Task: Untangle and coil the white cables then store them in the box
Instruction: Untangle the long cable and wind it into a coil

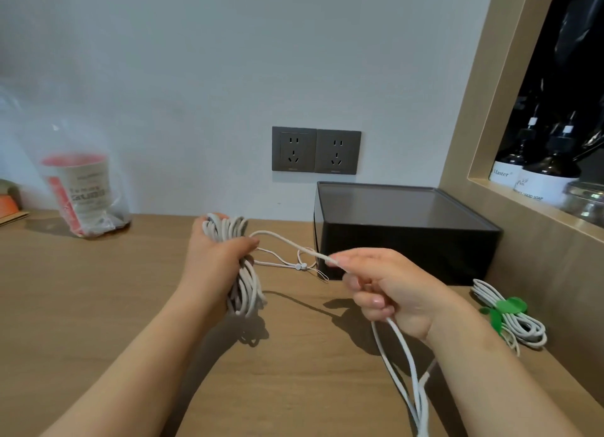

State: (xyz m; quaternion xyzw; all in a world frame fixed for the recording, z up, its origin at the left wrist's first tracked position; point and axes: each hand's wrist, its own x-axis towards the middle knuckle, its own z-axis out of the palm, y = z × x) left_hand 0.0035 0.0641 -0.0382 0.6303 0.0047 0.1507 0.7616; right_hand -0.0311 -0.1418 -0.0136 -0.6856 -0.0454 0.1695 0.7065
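1. Left hand (217, 257), centre of the scene & raised off the surface (130, 289): fingers wrapped round a coil (245, 283) of white cable, thumb pressed across the front. Loops stick out above the fist & hang below it; shadow falls on the wood underneath.
2. One loose strand (284, 239) leaves the coil by the thumb & arcs right to the right hand (389, 289).
3. Right hand: thumb & forefinger pinch that strand at the tip, the other fingers curl round it lower down. From the bottom of the fist, white cable drops to the near edge, approx. two lines side by side.
4. A thin white cord (299, 266) w/ a small toggle hangs between the two hands, just in front of the box's left corner.
5. Black box (405, 234) sits far right on the surface, against the wall, below the sockets (316, 150). Flat smoky lid on top, looks closed.
6. 2nd white cable (519, 322), already coiled & bound w/ a green tie (506, 307), lies on the surface at right, nearer than the box, beside the wooden side panel.
7. Far left: clear plastic bag (81, 194) holding a red & white cup, blurred.
8. Right: wooden niche w/ dark bottles (539, 175), white labels.
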